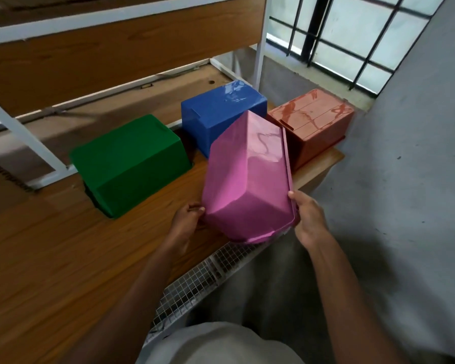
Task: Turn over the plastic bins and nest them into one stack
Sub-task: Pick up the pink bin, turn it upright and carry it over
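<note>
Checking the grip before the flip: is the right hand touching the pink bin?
Touching. The head view shows the right hand wrapped on the rim of the tilted pink bin, thumb on its edge.

Print on cardboard (0,177) too blurred to read

Three upturned bins (221,116) on table (50,245), a fourth (247,179) tilted in front.

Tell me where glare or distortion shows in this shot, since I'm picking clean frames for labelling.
Head view: window glare streaks the tops of the blue bin and orange bin and one face of the pink bin; the green bin is matte, glare-free; wide-angle bending curves the shelf frame; edges look soft.
</note>
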The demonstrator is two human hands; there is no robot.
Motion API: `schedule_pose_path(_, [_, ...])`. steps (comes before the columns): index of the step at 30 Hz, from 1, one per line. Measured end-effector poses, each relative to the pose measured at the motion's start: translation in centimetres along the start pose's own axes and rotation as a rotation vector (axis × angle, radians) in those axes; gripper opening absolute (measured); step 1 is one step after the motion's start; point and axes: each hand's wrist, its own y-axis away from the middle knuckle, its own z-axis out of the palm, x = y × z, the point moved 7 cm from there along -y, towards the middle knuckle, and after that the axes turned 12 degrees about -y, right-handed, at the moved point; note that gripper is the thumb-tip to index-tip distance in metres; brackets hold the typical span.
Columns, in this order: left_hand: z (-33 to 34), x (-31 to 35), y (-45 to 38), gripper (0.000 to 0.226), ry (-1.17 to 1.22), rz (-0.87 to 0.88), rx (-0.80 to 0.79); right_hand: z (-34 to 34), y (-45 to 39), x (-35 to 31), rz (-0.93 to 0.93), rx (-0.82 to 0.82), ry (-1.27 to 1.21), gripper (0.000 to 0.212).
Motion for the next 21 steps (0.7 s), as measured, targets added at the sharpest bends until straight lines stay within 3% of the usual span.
schedule_pose_path(4, [1.2, -0.3, 1.9, 0.024, -0.083, -0.002, -0.158, 2.5, 0.4, -2.1, -0.074, -0.081, 0.101, 0.019])
schedule_pose_path(10, [-2.6, 3.6, 2.2, 0.040, -0.074, 0.183, 0.160, 4.9, 1.6, -2.4, -0.212, -0.171, 0.347, 0.020])
schedule_pose_path(16, [-1.5, 8.7, 2.5, 0.021, -0.027, 0.340, 0.058, 7.7, 3.6, -2.5, -0.397, -0.216, 0.578, 0.013])
schedule_pose_path(21, [-1.9, 8.6, 2.1, 0.029, -0.003, 0.282, 0.050, 12.1, 5.2, 0.4, -0.454, -0.447, 0.858, 0.015])
